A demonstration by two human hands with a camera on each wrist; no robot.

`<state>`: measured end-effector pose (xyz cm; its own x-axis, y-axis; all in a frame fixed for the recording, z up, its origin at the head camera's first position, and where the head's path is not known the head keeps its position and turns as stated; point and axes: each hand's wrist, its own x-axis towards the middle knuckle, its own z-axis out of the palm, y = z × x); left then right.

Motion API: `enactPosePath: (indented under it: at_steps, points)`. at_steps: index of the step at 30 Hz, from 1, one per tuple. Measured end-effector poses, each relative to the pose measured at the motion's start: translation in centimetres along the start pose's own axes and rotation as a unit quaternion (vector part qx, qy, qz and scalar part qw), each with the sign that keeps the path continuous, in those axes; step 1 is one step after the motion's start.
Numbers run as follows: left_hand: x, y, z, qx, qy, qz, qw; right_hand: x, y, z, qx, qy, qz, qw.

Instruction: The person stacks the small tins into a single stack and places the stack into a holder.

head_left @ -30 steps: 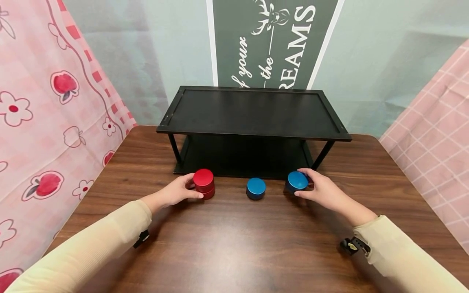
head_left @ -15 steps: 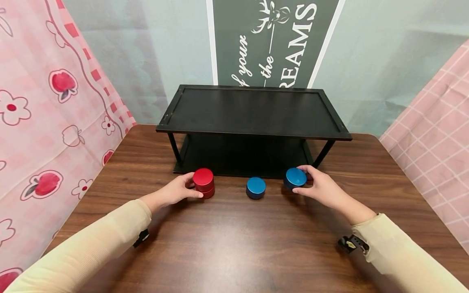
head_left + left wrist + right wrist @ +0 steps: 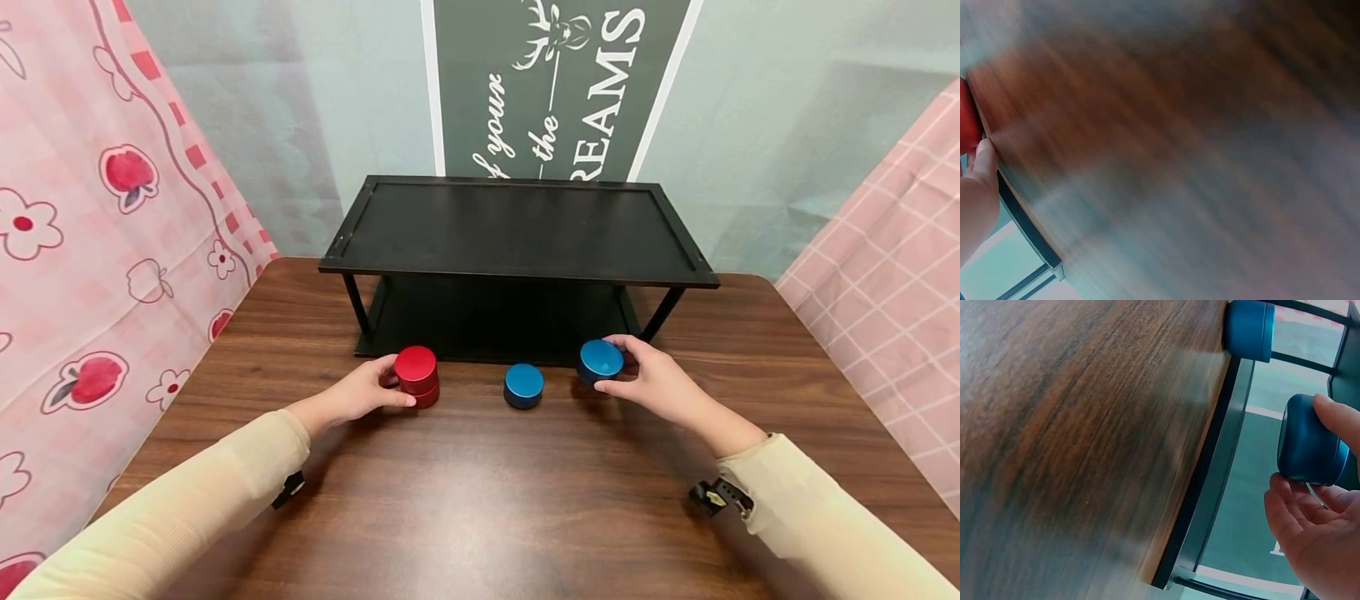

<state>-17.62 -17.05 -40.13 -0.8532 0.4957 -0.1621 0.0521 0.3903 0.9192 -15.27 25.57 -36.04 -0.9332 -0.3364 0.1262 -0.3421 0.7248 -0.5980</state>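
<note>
In the head view, two round red tins (image 3: 416, 377) are stacked on the table at left, in front of the shelf. My left hand (image 3: 362, 390) grips the stack from its left side, thumb at the front. The left wrist view catches only the edge of a red tin (image 3: 967, 119) beside the thumb. My right hand (image 3: 651, 377) holds a round blue tin (image 3: 600, 360) between thumb and fingers; the right wrist view shows this tin (image 3: 1310, 440) raised off the table. Another blue tin (image 3: 523, 386) rests on the table between the two hands.
A black two-level shelf (image 3: 517, 229) stands at the back of the brown wooden table (image 3: 465, 492), its lower board just behind the tins. Behind it hangs a pale curtain (image 3: 247, 108) with a lettered panel. Pink cloths (image 3: 90, 275) flank the table.
My right hand has risen a little and shifted left and away from me, carrying the blue tin. The left hand, the red stack and the middle blue tin have stayed in place.
</note>
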Motion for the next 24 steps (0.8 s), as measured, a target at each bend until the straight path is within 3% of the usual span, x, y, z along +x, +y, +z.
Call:
enactPosePath:
  at_steps: [24]
  points:
    - [-0.1, 0.2, -0.2, -0.003, -0.014, 0.001, 0.9999, 1.2, -1.0, 0.6, 0.040, -0.021, -0.014, 0.9989]
